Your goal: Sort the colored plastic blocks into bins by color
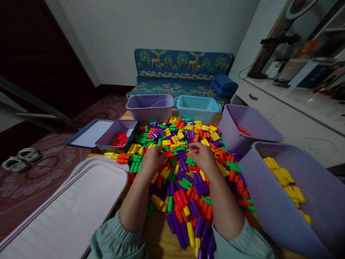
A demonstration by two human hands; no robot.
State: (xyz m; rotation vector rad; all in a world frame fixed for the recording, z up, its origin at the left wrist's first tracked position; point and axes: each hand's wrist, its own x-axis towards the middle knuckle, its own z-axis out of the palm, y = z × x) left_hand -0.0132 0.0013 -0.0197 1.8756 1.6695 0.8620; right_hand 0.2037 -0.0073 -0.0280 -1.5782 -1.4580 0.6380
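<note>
Many plastic building pieces shaped like joined tubes, in purple, green, yellow, orange and red, lie heaped over the wooden table. Over the middle of the heap, my left hand has its fingers bent together, the tips beside an orange piece; what they hold, if anything, is hidden. My right hand hovers just across from it, fingers curved with thumb and forefinger apart. Between the hands lie purple pieces. Closer to me are a red piece and long purple pieces.
A purple bin and a blue bin stand at the back. On the right are a bin with red pieces and one with yellow pieces. Left are a tin holding red pieces and stacked white lids.
</note>
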